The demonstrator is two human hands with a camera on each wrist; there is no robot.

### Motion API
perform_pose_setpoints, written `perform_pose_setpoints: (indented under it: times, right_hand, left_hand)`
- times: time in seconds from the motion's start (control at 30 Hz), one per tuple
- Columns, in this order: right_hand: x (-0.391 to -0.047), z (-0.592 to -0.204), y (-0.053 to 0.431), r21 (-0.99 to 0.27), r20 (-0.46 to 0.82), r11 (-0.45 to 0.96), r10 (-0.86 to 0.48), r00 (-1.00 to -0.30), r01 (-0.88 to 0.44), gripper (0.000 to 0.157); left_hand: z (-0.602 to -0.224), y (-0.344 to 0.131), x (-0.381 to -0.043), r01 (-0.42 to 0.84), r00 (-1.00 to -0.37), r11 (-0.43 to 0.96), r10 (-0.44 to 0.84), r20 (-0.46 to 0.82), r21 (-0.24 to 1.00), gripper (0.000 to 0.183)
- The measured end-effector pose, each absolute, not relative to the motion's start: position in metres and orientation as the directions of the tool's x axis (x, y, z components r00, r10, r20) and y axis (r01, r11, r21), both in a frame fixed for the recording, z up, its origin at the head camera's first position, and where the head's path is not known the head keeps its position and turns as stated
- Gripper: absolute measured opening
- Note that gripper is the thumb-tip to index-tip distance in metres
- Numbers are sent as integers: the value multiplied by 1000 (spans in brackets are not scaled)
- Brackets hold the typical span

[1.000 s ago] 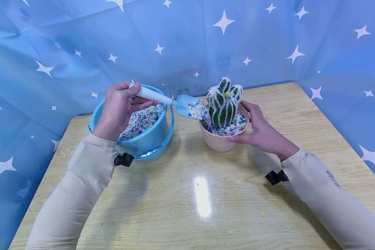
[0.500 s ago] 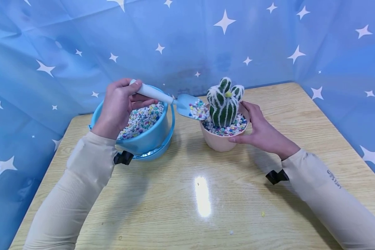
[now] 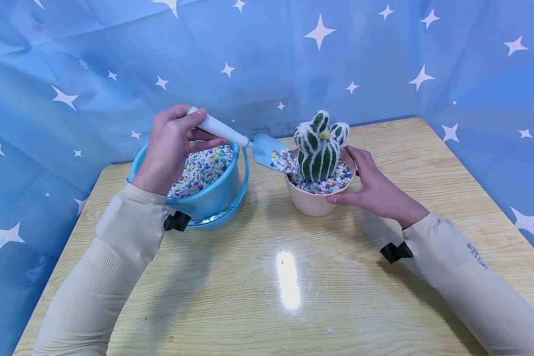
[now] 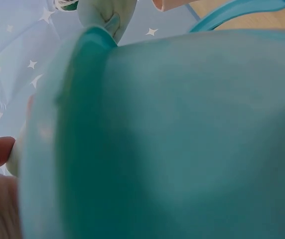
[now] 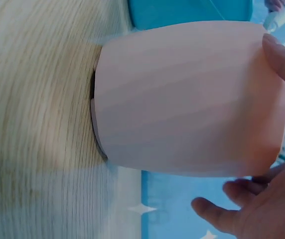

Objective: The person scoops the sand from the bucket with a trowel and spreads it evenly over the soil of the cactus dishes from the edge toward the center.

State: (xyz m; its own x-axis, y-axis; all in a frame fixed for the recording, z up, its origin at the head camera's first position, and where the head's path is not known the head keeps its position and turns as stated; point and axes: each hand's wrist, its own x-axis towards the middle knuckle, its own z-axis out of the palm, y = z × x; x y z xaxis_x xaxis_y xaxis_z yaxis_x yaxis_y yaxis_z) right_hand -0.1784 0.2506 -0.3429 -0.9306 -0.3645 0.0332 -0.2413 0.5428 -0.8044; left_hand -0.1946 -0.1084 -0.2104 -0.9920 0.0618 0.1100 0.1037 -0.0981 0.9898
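My left hand [image 3: 171,143] grips the pale handle of a light-blue trowel [image 3: 263,148] above the bucket's rim. The trowel slopes down to the right, its tip at the left rim of a pink plant pot [image 3: 309,201]. Multicoloured pebbles [image 3: 281,161] lie on the blade's lower end. A fuzzy green-and-white cactus [image 3: 319,153] stands in the pot, with more pebbles around its base. My right hand [image 3: 374,188] holds the pot's right side, thumb in front and fingers behind. In the right wrist view the pot wall [image 5: 187,99] fills the middle, with the thumb at its rim.
A blue bucket [image 3: 213,200] full of pebbles stands at the back left, its handle hanging down on the right side. Bits of pebble [image 3: 374,304] lie on the wooden table [image 3: 231,296] near the front. A blue star-patterned curtain [image 3: 267,59] hangs behind.
My left hand has raised the trowel's handle slightly, so the blade tilts more steeply toward the pot. Pebbles have shifted toward the blade's tip. My right hand stays on the pot.
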Motion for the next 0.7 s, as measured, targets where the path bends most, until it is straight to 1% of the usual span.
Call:
perform_pose_setpoints:
  times: [0.13,0.33,0.53,0.7]
  right_hand:
    - [-177,-342,252,-796,3,566,-352,-936,-216,117]
    - [-175,-341,249,-793,-4,575,-336,-942,-202,121]
    - [-176,-340,252,-797,-33,573,-359,-933,-192,119]
    - [-177,-341,252,-800,-38,572,-348,-937,-181,119]
  left_hand:
    - [-207,-105,-194,110,-992,-80,61,115,991,20]
    - [-201,-101,-195,127,-990,-69,50,130,990,19]
    - [-199,-99,-195,159,-985,-52,57,162,986,19]
    - [-197,-98,-195,178,-981,-62,64,182,982,20]
